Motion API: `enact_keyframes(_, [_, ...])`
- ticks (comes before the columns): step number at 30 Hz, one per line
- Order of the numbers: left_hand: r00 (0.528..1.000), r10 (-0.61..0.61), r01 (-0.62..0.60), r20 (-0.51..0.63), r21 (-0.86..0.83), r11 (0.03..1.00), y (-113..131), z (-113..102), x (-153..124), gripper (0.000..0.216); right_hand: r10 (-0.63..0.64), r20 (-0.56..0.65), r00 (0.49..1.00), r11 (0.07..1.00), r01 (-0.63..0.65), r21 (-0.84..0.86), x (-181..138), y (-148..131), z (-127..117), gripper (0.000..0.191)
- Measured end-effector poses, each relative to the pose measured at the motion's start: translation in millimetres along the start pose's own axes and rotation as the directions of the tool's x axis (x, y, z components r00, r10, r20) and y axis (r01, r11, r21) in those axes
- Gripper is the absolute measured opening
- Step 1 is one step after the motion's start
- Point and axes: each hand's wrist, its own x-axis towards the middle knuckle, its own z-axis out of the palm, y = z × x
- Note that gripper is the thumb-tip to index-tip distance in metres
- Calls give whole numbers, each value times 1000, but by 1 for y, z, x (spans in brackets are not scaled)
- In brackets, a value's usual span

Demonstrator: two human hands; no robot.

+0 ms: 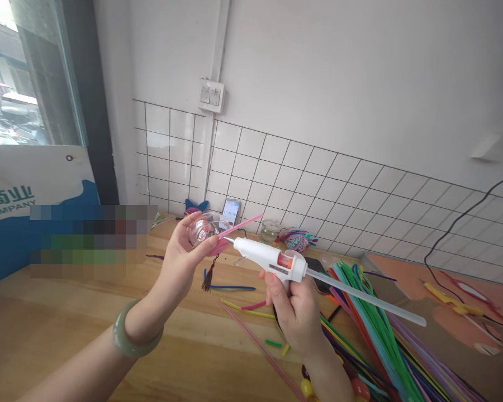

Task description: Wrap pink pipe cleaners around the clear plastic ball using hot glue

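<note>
My left hand is closed around a clear plastic ball, with a pink pipe cleaner pinched against its side. In my right hand is a white hot glue gun, gripped by its handle. Its metal nozzle points left and meets the pink strip near my left fingertips; whether it touches the ball I cannot tell. A long translucent glue stick sticks out of the gun's back end. Below the ball a dark brown tassel shows; what it hangs from is hidden.
Many coloured pipe cleaners lie heaped at the right. A blue piece and short offcuts lie mid-table. Along the tiled wall stand a phone, a glass jar and a yarn ball. A yellow tool with a cord lies far right.
</note>
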Motion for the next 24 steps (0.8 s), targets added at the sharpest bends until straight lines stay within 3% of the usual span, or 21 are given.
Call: enact_keyframes(24, [1000, -15, 15, 16, 0, 1000, 2, 4, -2, 63, -16, -23, 1000, 999, 15, -48, -1, 2, 3, 30])
